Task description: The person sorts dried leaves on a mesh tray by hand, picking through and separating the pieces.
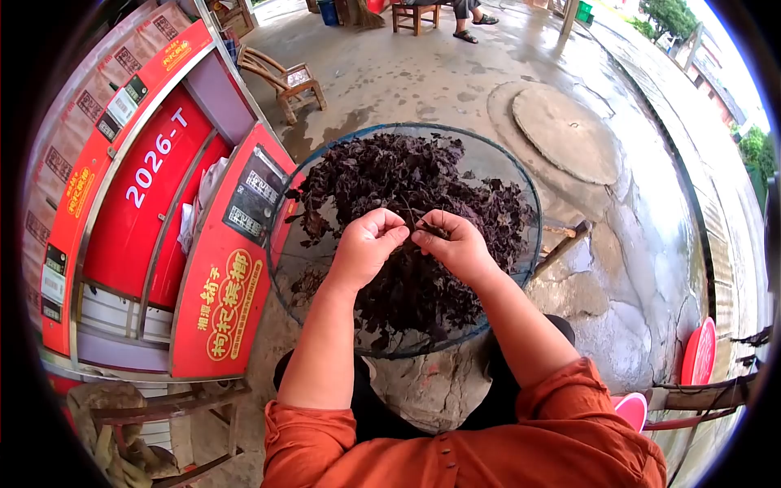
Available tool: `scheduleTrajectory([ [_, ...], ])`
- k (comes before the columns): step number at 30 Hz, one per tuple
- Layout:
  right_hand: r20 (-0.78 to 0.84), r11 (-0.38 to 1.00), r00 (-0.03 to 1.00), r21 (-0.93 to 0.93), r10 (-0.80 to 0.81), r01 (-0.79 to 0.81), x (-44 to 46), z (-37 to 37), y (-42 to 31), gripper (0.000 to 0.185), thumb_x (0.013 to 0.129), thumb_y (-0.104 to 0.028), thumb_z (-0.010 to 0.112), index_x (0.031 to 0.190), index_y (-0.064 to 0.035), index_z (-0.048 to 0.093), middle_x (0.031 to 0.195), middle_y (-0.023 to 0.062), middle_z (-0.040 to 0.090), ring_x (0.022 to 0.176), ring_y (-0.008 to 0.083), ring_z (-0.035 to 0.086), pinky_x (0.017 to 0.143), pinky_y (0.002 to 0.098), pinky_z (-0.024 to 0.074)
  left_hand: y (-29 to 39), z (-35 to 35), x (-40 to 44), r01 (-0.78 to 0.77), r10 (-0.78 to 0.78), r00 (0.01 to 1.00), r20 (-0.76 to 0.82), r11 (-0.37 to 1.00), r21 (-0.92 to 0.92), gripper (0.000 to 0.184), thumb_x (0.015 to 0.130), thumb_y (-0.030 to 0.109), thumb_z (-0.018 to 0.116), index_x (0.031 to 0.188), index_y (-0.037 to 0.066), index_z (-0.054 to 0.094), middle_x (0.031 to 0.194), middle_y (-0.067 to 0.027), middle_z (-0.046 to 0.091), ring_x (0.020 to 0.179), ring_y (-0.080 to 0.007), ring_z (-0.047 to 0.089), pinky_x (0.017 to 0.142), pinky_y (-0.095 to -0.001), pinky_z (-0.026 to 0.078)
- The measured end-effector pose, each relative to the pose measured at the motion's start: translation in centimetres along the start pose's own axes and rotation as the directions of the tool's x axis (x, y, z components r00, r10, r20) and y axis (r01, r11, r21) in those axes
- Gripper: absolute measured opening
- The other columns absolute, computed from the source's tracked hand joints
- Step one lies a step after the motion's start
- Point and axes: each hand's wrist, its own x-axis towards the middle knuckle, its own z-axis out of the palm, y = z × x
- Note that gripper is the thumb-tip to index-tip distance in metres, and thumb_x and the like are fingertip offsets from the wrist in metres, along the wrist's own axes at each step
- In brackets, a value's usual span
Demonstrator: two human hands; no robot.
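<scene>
A wide round mesh tray (pixel 285 281) with a blue-green rim sits in front of my knees. Dark purple-brown, crinkled dried leaves (pixel 390 175) lie heaped across it, with looser bits toward the left edge. Over the middle of the heap, my left hand (pixel 373 248) and my right hand (pixel 451 246) are close together, thumbs and forefingers pinched. Between them is a thin sprig of the dark leaves (pixel 411 221), gripped from both sides. My fingers hide part of it.
At left stands a red display cabinet (pixel 232 293) close to the tray. Behind are a small bamboo chair (pixel 297 81) and a seated person's feet (pixel 468 37). A round concrete slab (pixel 565 134) lies at right; red basins (pixel 698 354) stand lower right. The floor has wet patches.
</scene>
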Motion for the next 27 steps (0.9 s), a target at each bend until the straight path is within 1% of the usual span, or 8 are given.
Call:
scheduleTrajectory([
  [6,0.01,0.981,0.999,-0.187,-0.047,0.048,-0.5,-0.7,-0.3,0.011,0.091,-0.013,0.07,0.092,-0.0044,0.064,0.074,-0.0029,0.06,0.068,0.0074,0.054,0.063,0.0258,0.0458,0.6,0.2,-1.1,-0.022,0.02,0.999,0.035,0.997,0.07,0.007,0.094,0.011,0.066,0.095,0.004,0.064,0.081,0.0067,0.059,0.073,-0.0026,0.049,0.065,-0.0204,0.042],
  [9,-0.174,0.895,0.939,-0.395,-0.296,0.209,0.1,-1.7,-0.7,0.01,0.089,-0.011,0.07,0.089,-0.0034,0.063,0.073,-0.0036,0.058,0.068,0.0065,0.051,0.061,0.0264,0.044,0.6,-0.7,-1.1,-0.022,0.022,1.0,0.016,1.0,-0.003,0.005,0.094,0.011,0.066,0.093,0.008,0.063,0.073,0.0087,0.052,0.059,-0.0007,0.041,0.052,-0.0183,0.033],
  [13,-0.188,0.974,0.98,-0.223,-0.072,0.029,0.7,-4.5,-0.6,0.013,0.088,-0.014,0.071,0.092,-0.0034,0.065,0.073,-0.0038,0.059,0.068,0.0055,0.05,0.063,0.025,0.0444,0.0,-2.9,-1.5,-0.086,0.089,0.996,-0.001,0.965,0.247,0.009,0.095,0.011,0.064,0.099,0.004,0.065,0.079,0.0042,0.062,0.068,-0.0051,0.054,0.061,-0.0221,0.043],
  [15,-0.158,0.924,0.977,-0.374,-0.143,0.075,0.6,-4.6,-0.1,0.017,0.087,-0.017,0.073,0.093,-0.0035,0.065,0.072,-0.0006,0.06,0.069,0.0072,0.051,0.064,0.027,0.0457,-0.4,-3.1,-1.5,-0.092,0.105,0.994,-0.019,0.938,0.334,0.013,0.094,0.014,0.064,0.1,0.002,0.066,0.081,0.0009,0.066,0.072,-0.0085,0.059,0.066,-0.0252,0.047],
  [17,-0.117,0.91,0.99,-0.413,-0.081,0.026,0.2,-4.4,-0.6,0.019,0.086,-0.019,0.074,0.094,-0.0034,0.066,0.073,0.0018,0.061,0.07,0.0087,0.053,0.066,0.0283,0.0466,-0.2,-3.3,-1.5,0.179,-0.127,0.984,-0.126,0.664,0.726,0.025,0.093,0.026,0.065,0.103,0.004,0.069,0.085,-0.007,0.07,0.081,-0.0188,0.066,0.075,-0.0332,0.051],
  [21,-0.036,0.895,0.997,-0.444,-0.073,0.05,0.0,-3.6,-0.7,0.021,0.085,-0.021,0.075,0.095,-0.0036,0.067,0.078,0.0077,0.065,0.074,0.0135,0.057,0.07,0.0312,0.0488,-0.1,-1.6,-1.1,0.267,-0.304,0.945,-0.122,0.497,0.826,0.034,0.086,0.041,0.069,0.094,0.009,0.072,0.09,-0.011,0.071,0.086,-0.0304,0.067,0.078,-0.0403,0.052],
  [23,-0.026,0.891,0.998,-0.452,-0.054,0.036,0.0,-3.6,-0.6,0.023,0.085,-0.022,0.076,0.096,-0.0035,0.067,0.082,0.0091,0.066,0.076,0.0154,0.059,0.072,0.0317,0.0494,-1.8,-1.6,-0.7,0.212,-0.228,0.968,-0.102,0.532,0.82,0.033,0.084,0.04,0.072,0.093,0.008,0.072,0.087,-0.0098,0.07,0.082,-0.0293,0.067,0.076,-0.0391,0.052],
  [27,-0.019,0.876,0.996,-0.477,-0.086,0.067,-0.2,-4.0,-1.2,0.027,0.085,-0.024,0.077,0.1,-0.0046,0.066,0.082,0.0082,0.066,0.078,0.0155,0.06,0.073,0.0314,0.0495,-1.2,-2.3,-0.4,0.102,-0.076,0.994,-0.082,0.92,0.378,0.019,0.088,0.019,0.074,0.086,0.001,0.068,0.074,0.0048,0.059,0.07,-0.0051,0.052,0.062,-0.0259,0.043],
])
